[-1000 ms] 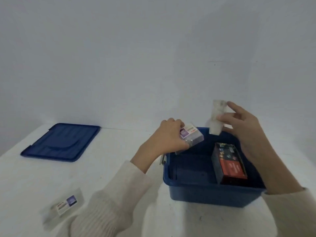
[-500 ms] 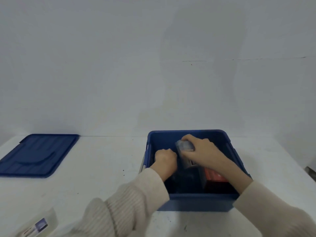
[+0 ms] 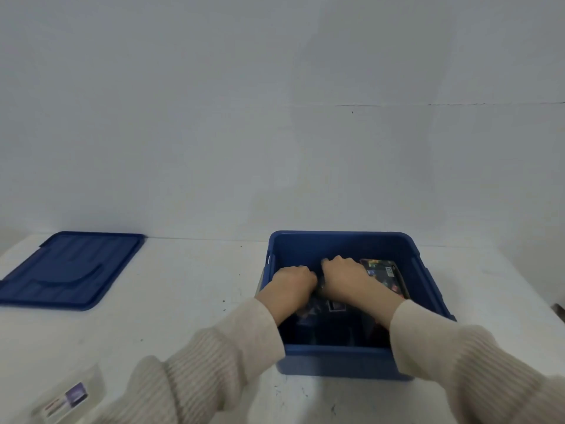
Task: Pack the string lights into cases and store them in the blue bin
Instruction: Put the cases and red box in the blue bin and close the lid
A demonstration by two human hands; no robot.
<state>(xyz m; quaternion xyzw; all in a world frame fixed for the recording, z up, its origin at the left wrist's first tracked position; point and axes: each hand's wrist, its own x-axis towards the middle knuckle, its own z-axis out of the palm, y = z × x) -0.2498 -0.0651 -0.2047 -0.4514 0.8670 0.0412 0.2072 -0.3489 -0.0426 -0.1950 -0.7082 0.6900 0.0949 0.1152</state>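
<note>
The blue bin (image 3: 342,237) stands on the white table, right of centre. Both of my hands reach down inside it, side by side. My left hand (image 3: 293,281) and my right hand (image 3: 347,273) are curled over clear plastic cases low in the bin; a labelled part of one case (image 3: 336,306) shows between my wrists. The fingertips are hidden. A dark printed box (image 3: 385,275) with a red side leans against the bin's right wall, touching my right hand. Another clear labelled case (image 3: 65,400) lies on the table at the near left.
The blue bin lid (image 3: 68,270) lies flat on the table at the far left. A plain wall rises just behind the table. My cream sleeves cover the bin's near edge.
Both hands have gone from above the bin's rim down into it, carrying their clear cases to the bottom. The view has shifted to centre on the bin.
</note>
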